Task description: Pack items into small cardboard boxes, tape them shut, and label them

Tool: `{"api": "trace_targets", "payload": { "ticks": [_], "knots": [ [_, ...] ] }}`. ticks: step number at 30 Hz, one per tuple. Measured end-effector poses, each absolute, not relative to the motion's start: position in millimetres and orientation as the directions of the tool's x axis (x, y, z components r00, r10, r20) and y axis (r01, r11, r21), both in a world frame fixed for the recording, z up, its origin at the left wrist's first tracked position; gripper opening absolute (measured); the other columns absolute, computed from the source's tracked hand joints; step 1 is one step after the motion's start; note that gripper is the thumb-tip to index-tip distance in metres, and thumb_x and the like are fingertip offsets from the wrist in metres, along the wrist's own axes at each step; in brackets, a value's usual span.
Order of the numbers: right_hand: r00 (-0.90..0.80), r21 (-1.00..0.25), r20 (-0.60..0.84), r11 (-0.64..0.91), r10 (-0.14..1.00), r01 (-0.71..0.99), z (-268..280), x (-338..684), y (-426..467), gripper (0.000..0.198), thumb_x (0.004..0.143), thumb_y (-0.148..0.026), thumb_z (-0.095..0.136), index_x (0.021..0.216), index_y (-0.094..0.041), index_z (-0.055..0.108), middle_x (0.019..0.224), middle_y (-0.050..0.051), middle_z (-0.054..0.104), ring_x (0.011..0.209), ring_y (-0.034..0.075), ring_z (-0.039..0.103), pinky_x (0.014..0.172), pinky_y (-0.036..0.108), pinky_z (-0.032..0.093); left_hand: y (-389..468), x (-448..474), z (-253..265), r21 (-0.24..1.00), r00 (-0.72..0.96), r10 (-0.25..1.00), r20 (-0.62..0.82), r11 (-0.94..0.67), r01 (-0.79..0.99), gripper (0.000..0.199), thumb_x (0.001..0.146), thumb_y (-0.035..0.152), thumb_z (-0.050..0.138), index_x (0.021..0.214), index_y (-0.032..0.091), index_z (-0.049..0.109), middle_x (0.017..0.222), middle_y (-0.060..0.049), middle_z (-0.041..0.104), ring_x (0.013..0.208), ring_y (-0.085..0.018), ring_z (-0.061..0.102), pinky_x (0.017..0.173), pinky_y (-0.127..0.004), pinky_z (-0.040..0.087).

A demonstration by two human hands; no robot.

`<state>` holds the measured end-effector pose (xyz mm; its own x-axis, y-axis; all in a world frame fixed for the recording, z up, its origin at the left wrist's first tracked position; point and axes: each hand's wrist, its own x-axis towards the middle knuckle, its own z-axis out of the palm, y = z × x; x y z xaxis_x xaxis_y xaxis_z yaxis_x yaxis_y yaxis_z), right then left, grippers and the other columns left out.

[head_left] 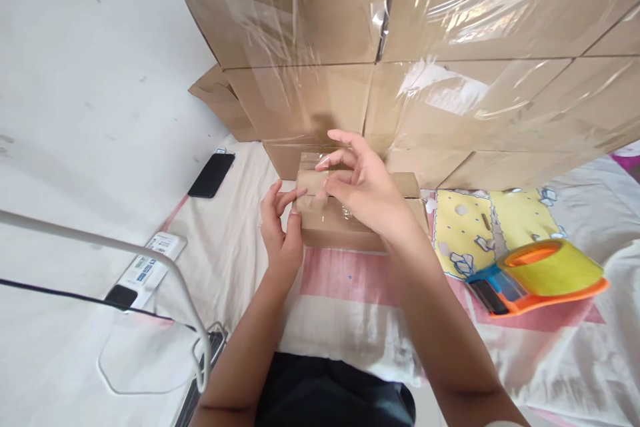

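Note:
A small cardboard box (350, 227) lies on the cloth, its long side toward me. Clear packing tape (315, 203) runs over the seam at its left end, and a loose strip stands up behind. My left hand (283, 220) grips the box's left corner, thumb at the front edge and a finger on top. Above the box, my right hand (363, 183) is bent over the tape, thumb and index finger closed on it and the other fingers raised. Part of the box's right side is hidden under this hand.
Large film-wrapped cartons (310, 100) rise right behind the box. An orange tape dispenser (540, 280) with a yellow roll rests at the right. On the left are a black phone (211, 175), a white power strip (150, 267) and a bent grey tube (165, 260).

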<state>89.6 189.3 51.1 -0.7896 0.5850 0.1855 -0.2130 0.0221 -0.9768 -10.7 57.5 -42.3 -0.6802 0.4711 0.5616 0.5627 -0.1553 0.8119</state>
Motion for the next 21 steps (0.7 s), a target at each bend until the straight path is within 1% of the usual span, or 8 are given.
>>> {"api": "trace_targets", "payload": {
  "ticks": [3, 6, 9, 11, 14, 18, 21],
  "knots": [
    [-0.801, -0.981, 0.184, 0.054, 0.569, -0.187, 40.7, 81.9, 184.9, 0.066, 0.079, -0.009, 0.061, 0.138, -0.034, 0.048, 0.108, 0.0, 0.062, 0.067, 0.011, 0.067, 0.046, 0.023, 0.05, 55.9, -10.8, -42.7, 0.843, -0.684, 0.515, 0.516, -0.161, 0.514, 0.05, 0.101, 0.033, 0.049, 0.15, 0.025, 0.043, 0.132, -0.01, 0.068, 0.13, -0.023, 0.058, 0.118, -0.047, 0.037],
    [-0.796, -0.983, 0.185, 0.108, 0.576, -0.15, 36.8, 79.8, 181.8, 0.067, 0.08, -0.009, 0.061, 0.141, -0.033, 0.048, 0.108, 0.001, 0.061, 0.066, 0.009, 0.064, 0.05, 0.023, 0.051, 55.1, -10.4, -44.2, 0.865, -0.68, 0.552, 0.483, -0.178, 0.47, 0.048, 0.104, 0.039, 0.041, 0.15, 0.026, 0.043, 0.14, -0.01, 0.063, 0.135, -0.024, 0.055, 0.119, -0.047, 0.037],
    [-0.782, -0.981, 0.188, 0.148, 0.594, -0.123, 38.5, 80.5, 179.2, 0.067, 0.081, -0.01, 0.062, 0.143, -0.033, 0.048, 0.109, 0.001, 0.061, 0.066, 0.008, 0.062, 0.055, 0.024, 0.053, 55.3, -10.5, -45.1, 0.858, -0.669, 0.552, 0.497, -0.201, 0.472, 0.049, 0.105, 0.045, 0.037, 0.149, 0.026, 0.044, 0.138, -0.01, 0.064, 0.135, -0.025, 0.055, 0.122, -0.048, 0.034],
    [-0.783, -0.981, 0.181, 0.16, 0.595, -0.106, 39.7, 81.0, 177.6, 0.068, 0.082, -0.01, 0.062, 0.144, -0.033, 0.047, 0.11, 0.001, 0.061, 0.069, 0.009, 0.063, 0.058, 0.025, 0.054, 55.6, -11.1, -45.1, 0.849, -0.654, 0.555, 0.514, -0.222, 0.479, 0.049, 0.105, 0.046, 0.038, 0.149, 0.026, 0.044, 0.138, -0.01, 0.064, 0.135, -0.025, 0.056, 0.122, -0.049, 0.033],
    [-0.781, -0.981, 0.182, 0.159, 0.597, -0.108, 38.6, 80.7, 176.3, 0.067, 0.083, -0.01, 0.062, 0.145, -0.034, 0.047, 0.11, 0.001, 0.061, 0.071, 0.01, 0.063, 0.059, 0.026, 0.055, 55.9, -11.9, -45.4, 0.843, -0.638, 0.562, 0.526, -0.243, 0.481, 0.048, 0.104, 0.042, 0.043, 0.149, 0.027, 0.044, 0.139, -0.01, 0.063, 0.135, -0.025, 0.056, 0.122, -0.05, 0.034],
    [-0.778, -0.975, 0.219, 0.168, 0.588, -0.147, 33.8, 80.1, 177.1, 0.065, 0.084, -0.011, 0.062, 0.143, -0.037, 0.049, 0.11, 0.001, 0.062, 0.07, 0.011, 0.061, 0.059, 0.027, 0.058, 56.1, -10.4, -45.3, 0.846, -0.65, 0.561, 0.512, -0.196, 0.496, 0.049, 0.103, 0.037, 0.048, 0.15, 0.027, 0.04, 0.14, -0.011, 0.062, 0.135, -0.025, 0.055, 0.122, -0.05, 0.033],
    [-0.777, -0.971, 0.229, 0.188, 0.587, -0.145, 31.1, 80.0, 178.1, 0.066, 0.084, -0.011, 0.063, 0.143, -0.036, 0.049, 0.11, 0.001, 0.062, 0.07, 0.011, 0.062, 0.06, 0.027, 0.058, 56.2, -8.6, -44.5, 0.85, -0.661, 0.558, 0.502, -0.174, 0.498, 0.05, 0.102, 0.035, 0.051, 0.15, 0.026, 0.04, 0.139, -0.011, 0.062, 0.136, -0.025, 0.054, 0.121, -0.049, 0.033]
  ]
}}
